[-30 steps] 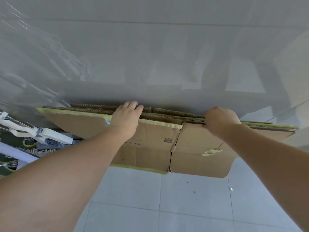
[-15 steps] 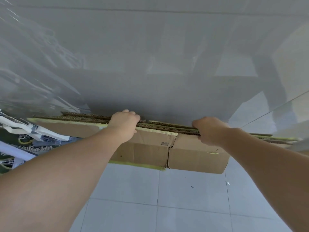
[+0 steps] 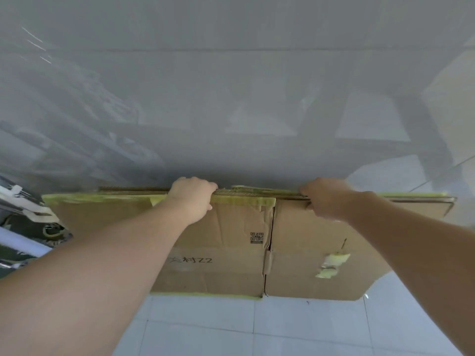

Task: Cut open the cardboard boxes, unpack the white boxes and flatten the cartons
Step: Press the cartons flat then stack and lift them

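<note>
Nearest the camera is the pale tiled floor [image 3: 308, 327], with both bare forearms reaching forward over it. Beyond them a stack of flattened cartons [image 3: 303, 253] stands on edge, its lower edge just above or on the tiles and its far face against a glossy grey wall [image 3: 231, 98]. The left hand [image 3: 191, 196] hooks its fingers over the top edge left of centre, and the right hand [image 3: 325, 199] clamps the same edge further right, fingers curled round the layered cardboard. Yellowish tape [image 3: 108, 197] runs along that edge, and a torn scrap [image 3: 331, 265] hangs on the front panel near a QR label [image 3: 257, 237]. At the far left a white frame [image 3: 28, 204] sits beside the stack.

The cardboard looks light and stiff in its plane but bulky; several loose sheets can slide or fan apart, so gripping all layers at the top edge, hands well apart, seems the sound hold. The tape may be slick.

Compared with the earlier frames, more of the front panel shows, down to its handwritten marking, and the right hand has shifted outward along the edge.
</note>
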The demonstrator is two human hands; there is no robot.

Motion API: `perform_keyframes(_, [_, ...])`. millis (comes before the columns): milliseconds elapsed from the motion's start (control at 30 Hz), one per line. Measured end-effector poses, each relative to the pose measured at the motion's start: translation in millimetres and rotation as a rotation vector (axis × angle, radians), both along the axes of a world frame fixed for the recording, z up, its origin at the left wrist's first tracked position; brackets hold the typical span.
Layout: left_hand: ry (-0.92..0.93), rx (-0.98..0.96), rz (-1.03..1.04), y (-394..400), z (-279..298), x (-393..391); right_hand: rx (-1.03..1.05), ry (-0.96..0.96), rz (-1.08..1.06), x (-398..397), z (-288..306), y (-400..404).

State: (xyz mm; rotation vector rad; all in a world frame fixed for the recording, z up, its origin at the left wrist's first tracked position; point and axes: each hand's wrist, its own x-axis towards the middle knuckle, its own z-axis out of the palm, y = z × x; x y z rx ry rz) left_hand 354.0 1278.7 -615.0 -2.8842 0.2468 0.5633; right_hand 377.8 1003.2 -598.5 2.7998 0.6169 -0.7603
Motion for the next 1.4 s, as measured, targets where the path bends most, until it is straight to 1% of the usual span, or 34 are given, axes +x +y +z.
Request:
perform_keyframes(100, [-0.015,-0.003,0.046,-5,-35,-6,0.014,-0.066,-0.005,-13,-41,-4])
perform_keyframes(167, [-0.039,-0.034,0.047,-4,-47,-6,0.010,-0.085,-0.003,-16,-53,-9])
perform_keyframes(200, [-0.082,-0.053,0.038,-4,-50,-2,0.021,-0.110,-0.009,-13,-56,-11])
perform_keyframes(333, [-0.272,-0.112,-0.029,-3,-43,20,0.106,-0.272,-0.046,9,-42,-20])
perform_keyframes(433, [-0.414,-0.142,-0.072,4,-37,32,0.173,-0.368,0.013,19,-33,-28])
perform_keyframes(533, [-0.458,-0.173,-0.115,10,-34,28,0.213,-0.412,0.084,20,-31,-33])
perform_keyframes(600, [-0.447,-0.196,-0.105,8,-30,27,0.216,-0.403,0.065,20,-29,-33])
perform_keyframes(700, [-0.400,-0.214,-0.029,3,-25,26,0.181,-0.394,-0.002,21,-27,-25])
perform_keyframes(767, [-0.419,-0.278,0.019,2,-24,23,0.205,-0.410,-0.026,19,-28,-26])
perform_keyframes(833, [-0.442,-0.298,0.043,2,-25,18,0.245,-0.441,-0.032,15,-29,-28])
perform_keyframes(933, [-0.462,-0.251,0.019,-2,-25,12,0.227,-0.434,-0.044,9,-25,-30])
perform_keyframes(1067, [-0.425,-0.223,-0.001,-12,-27,5,0.206,-0.390,-0.032,5,-21,-27])
perform_keyframes(1233, [-0.396,-0.207,-0.035,-19,-31,1,0.182,-0.310,-0.067,-1,-23,-26])
perform_keyframes(1333, [-0.330,-0.191,-0.017,-21,-33,4,0.146,-0.266,-0.096,-4,-25,-27])
perform_keyframes(1400, [-0.263,-0.143,-0.018,-22,-32,8,0.111,-0.222,-0.142,-5,-26,-29])
